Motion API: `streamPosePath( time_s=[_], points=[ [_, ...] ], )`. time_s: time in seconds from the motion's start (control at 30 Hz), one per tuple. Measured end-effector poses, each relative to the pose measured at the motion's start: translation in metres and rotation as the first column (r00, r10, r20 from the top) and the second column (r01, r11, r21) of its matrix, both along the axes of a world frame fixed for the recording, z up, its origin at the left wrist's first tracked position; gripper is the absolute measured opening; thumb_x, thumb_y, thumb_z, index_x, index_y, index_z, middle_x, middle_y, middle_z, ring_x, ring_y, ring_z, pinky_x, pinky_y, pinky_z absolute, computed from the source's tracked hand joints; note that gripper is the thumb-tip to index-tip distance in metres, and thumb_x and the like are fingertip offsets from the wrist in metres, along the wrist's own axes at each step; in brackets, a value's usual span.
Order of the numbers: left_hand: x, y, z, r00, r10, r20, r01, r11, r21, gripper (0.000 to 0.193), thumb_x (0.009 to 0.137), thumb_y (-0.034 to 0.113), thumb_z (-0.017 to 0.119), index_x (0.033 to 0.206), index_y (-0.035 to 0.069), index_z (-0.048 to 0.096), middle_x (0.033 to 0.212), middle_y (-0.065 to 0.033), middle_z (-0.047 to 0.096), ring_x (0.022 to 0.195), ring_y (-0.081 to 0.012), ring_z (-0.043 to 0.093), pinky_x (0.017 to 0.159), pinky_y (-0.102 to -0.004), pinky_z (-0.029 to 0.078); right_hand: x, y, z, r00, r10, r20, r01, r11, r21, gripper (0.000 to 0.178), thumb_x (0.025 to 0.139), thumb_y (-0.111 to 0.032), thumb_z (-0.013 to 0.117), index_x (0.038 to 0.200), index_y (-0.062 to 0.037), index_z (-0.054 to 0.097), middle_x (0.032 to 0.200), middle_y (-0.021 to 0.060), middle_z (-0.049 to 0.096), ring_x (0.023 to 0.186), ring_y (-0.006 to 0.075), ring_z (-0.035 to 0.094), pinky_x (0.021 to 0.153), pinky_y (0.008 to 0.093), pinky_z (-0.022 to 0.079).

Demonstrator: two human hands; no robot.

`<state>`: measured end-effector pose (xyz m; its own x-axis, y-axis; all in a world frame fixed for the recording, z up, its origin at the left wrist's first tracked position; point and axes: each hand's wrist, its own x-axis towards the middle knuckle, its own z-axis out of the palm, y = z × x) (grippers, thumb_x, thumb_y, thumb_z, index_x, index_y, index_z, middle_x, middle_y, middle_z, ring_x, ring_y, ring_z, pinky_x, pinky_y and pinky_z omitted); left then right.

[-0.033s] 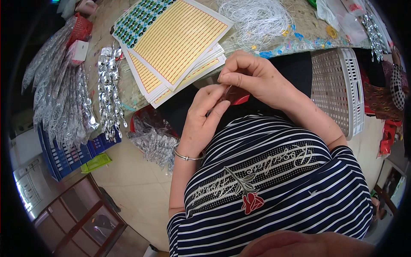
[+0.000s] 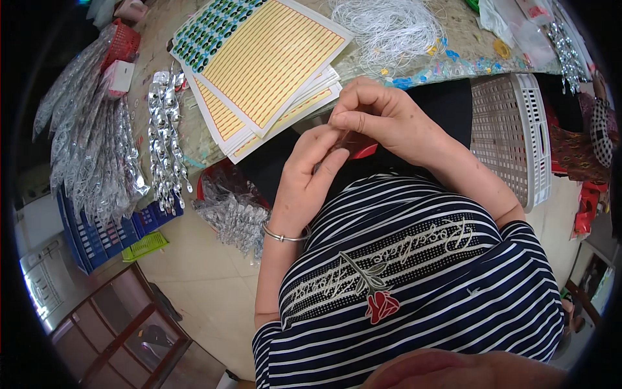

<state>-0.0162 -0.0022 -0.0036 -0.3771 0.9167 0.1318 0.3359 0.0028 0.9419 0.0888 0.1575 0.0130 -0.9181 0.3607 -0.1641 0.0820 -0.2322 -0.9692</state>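
Note:
My left hand (image 2: 310,170) and my right hand (image 2: 392,122) meet in front of my striped shirt (image 2: 421,285), just off the table's near edge. The right thumb and forefinger are pinched together. Close beside them, the left fingers curl with the thumb bent toward them. Something small and thin, perhaps clear, shows between the fingertips, but it is too small to name. Under the hands a patch of red (image 2: 367,151) is partly hidden. Nearest on the table (image 2: 155,39) lies a stack of yellow sheets with red lines (image 2: 272,65).
White cord (image 2: 389,29) lies heaped at the back. Silver twisted strips (image 2: 167,129) hang over the table's left edge, with plastic-wrapped silver bundles (image 2: 91,129) beyond. A silver pile (image 2: 233,217) sits low left. At right stands a white plastic basket (image 2: 538,142); another person's sleeve (image 2: 601,136) shows past it.
My left thumb has shifted very slightly upward near the right fingertips. Everything else looks the same.

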Motion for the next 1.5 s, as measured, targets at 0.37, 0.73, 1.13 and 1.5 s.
streamPosePath(
  time_s=[0.37,0.73,1.13,1.5],
  points=[
    [0.0,-0.002,0.012,0.821,0.232,0.521,-0.2,0.973,-0.117,0.012,0.086,0.004,0.063,0.096,0.0,0.069,0.095,-0.0045,0.064,0.073,-0.0068,0.056,0.059,-0.019,0.044,-0.001,-0.005,0.003,0.996,0.062,0.062,-0.057,0.995,-0.086,0.012,0.09,-0.013,0.062,0.094,-0.0013,0.064,0.087,-0.0004,0.057,0.078,0.0067,0.056,0.069,0.0206,0.048],
    [-0.014,-0.056,-0.015,0.828,0.385,0.406,-0.302,0.918,-0.256,0.01,0.085,0.002,0.063,0.092,-0.002,0.069,0.09,-0.0042,0.061,0.07,-0.0066,0.053,0.059,-0.0191,0.042,0.048,0.051,-0.011,0.994,0.011,0.109,-0.073,0.814,0.577,0.011,0.089,-0.009,0.059,0.086,0.0012,0.06,0.082,0.0028,0.057,0.08,0.0122,0.054,0.074,0.0248,0.043],
    [0.006,0.008,0.024,0.905,0.255,0.34,-0.24,0.967,-0.087,0.013,0.086,0.002,0.062,0.096,-0.003,0.069,0.088,-0.0062,0.069,0.08,-0.0112,0.063,0.072,-0.0217,0.05,0.014,0.005,0.013,0.977,0.117,-0.178,0.054,0.672,0.738,0.003,0.087,-0.005,0.06,0.086,-0.0017,0.06,0.079,0.0036,0.058,0.076,0.0158,0.056,0.069,0.027,0.045],
    [0.006,0.002,0.023,0.815,0.253,0.522,-0.192,0.967,-0.169,0.014,0.089,0.007,0.061,0.096,-0.003,0.068,0.079,-0.0073,0.067,0.067,-0.0086,0.059,0.064,-0.0198,0.048,0.017,0.014,0.015,0.993,-0.072,-0.088,0.097,0.941,0.323,0.009,0.092,-0.008,0.057,0.091,0.0006,0.06,0.078,0.0038,0.059,0.069,0.008,0.056,0.066,0.0218,0.047]
  ],
)
